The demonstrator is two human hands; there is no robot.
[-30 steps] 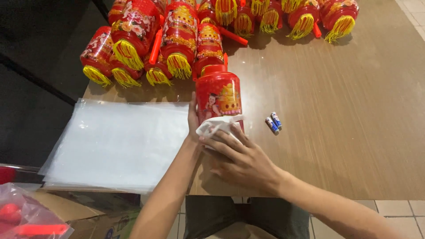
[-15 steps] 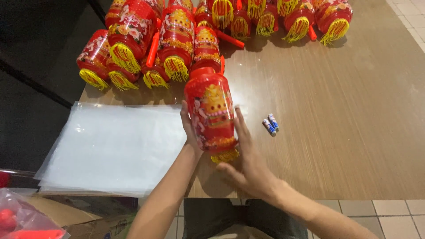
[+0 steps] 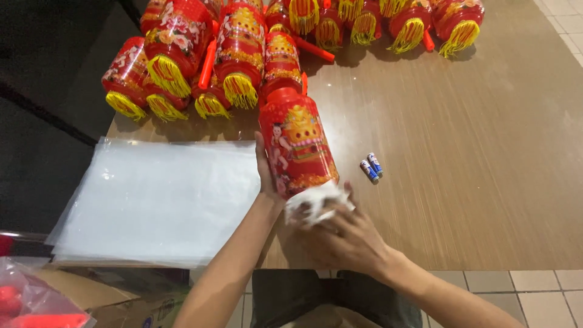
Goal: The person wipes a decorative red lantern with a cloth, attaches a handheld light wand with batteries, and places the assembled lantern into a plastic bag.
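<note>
the left hand is clasped flat against the left side of a red lantern, fingers pointing away from the person, grasping the cylindrical body. the right hand is closed on a crumpled white cloth and presses it against the near end of the lantern. the lantern lies on its side on the brown wooden table, near the front edge, its long axis running away from the person

change since half a second earlier: then both hands wrapped the lantern with no cloth in view and a yellow band showed at the near end; now the cloth covers that end and the right hand has dropped from the flank to below it. the lantern has shifted little

surroundings: a stack of clear plastic bags lies just left of the left hand, its right edge touching or nearly under the wrist. two small blue and white batteries lie side by side just right of the lantern, apart from it. a crowd of similar red lanterns with yellow tassels fills the far side of the table; the nearest touches the held lantern's far end, closing off that side

appearance: glossy red body, printed gold and multicolour figures, red cap at the far end
</note>
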